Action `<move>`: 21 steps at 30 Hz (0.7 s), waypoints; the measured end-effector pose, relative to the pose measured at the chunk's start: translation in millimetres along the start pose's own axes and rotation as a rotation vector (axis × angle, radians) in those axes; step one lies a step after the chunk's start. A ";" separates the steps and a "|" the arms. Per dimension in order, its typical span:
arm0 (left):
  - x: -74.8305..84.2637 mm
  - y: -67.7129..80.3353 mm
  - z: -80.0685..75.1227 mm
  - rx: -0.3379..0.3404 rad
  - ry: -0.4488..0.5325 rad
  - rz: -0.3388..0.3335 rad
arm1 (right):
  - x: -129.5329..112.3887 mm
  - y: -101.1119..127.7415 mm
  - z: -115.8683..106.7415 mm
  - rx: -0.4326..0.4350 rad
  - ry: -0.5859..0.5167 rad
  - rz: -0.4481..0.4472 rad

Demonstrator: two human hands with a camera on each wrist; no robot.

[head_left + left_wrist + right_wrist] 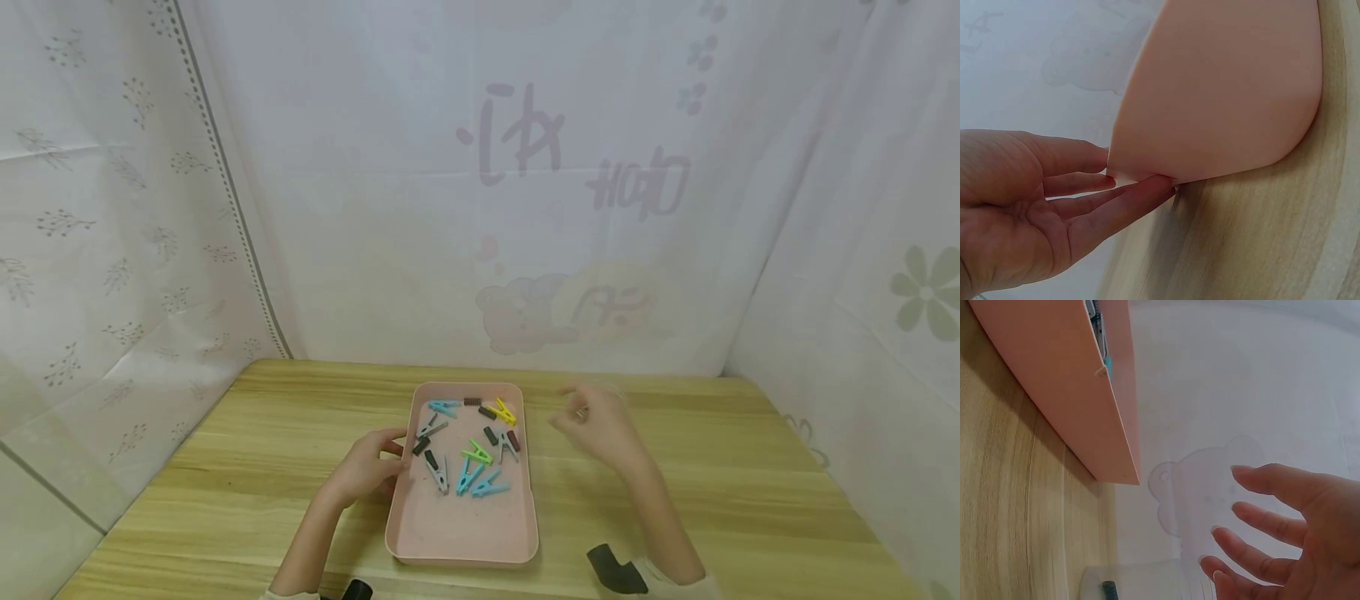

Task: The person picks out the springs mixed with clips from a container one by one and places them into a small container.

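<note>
A pink tray (463, 533) rests on the wooden table, with several small plastic clothespins inside: yellow (502, 411), lime green (477, 452), blue (469, 477) and grey (437, 475). Small dark ribbed pieces (472, 402) lie among them, one of them dark red (513, 440). At the tray's left side my left hand (366, 471) grips the edge; the left wrist view has its fingertips against the pink wall. Right of the tray, my right hand (600, 425) is raised, a little blurred. Its fingers spread loosely with nothing between them in the right wrist view.
Close to the right hand stands a see-through container (1147, 578) with a dark green piece (1109, 590) in it. Behind the table (300, 400) hangs a pale printed curtain (375, 208), and more curtains close off both sides.
</note>
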State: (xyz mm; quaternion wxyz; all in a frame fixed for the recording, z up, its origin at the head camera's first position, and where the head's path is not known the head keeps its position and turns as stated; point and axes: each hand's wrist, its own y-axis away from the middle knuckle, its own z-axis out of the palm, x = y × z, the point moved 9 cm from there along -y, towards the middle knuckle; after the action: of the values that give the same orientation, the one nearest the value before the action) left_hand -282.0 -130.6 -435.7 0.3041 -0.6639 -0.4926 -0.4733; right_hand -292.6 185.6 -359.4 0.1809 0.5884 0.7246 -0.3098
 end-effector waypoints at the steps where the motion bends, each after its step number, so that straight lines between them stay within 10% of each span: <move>1: 0.1 0.1 0.0 0.001 0.000 0.000 | -0.2 -0.2 1.2 -0.003 -0.007 -0.004; 21: 3.2 2.2 -0.9 0.016 -0.025 -0.002 | -6.9 -3.6 27.3 -0.111 -0.045 0.059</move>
State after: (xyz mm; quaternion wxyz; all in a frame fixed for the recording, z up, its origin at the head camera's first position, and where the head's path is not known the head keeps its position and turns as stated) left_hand -280.0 -131.0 -432.3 0.3027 -0.6670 -0.5007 -0.4614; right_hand -297.2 161.9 -374.4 0.2386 0.5916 0.7186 -0.2770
